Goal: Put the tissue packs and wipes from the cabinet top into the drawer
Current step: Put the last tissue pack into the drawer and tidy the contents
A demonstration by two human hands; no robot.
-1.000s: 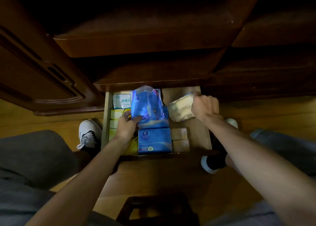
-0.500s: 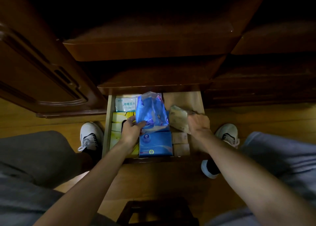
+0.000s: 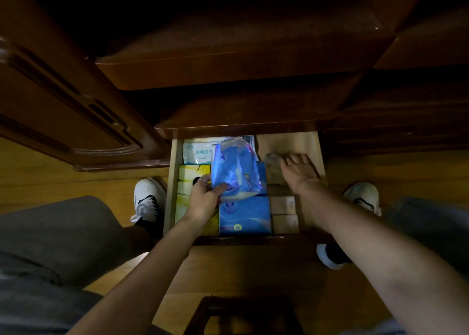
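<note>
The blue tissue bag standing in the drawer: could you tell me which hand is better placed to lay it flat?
Left, probably. The left hand already grips the blue tissue bag by its lower edge, while the right hand lies spread on a beige pack beside it.

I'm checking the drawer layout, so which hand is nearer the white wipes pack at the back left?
Left. The left hand grips the blue tissue bag just in front of the white wipes pack. The right hand lies flat across the drawer, on its right side.
</note>
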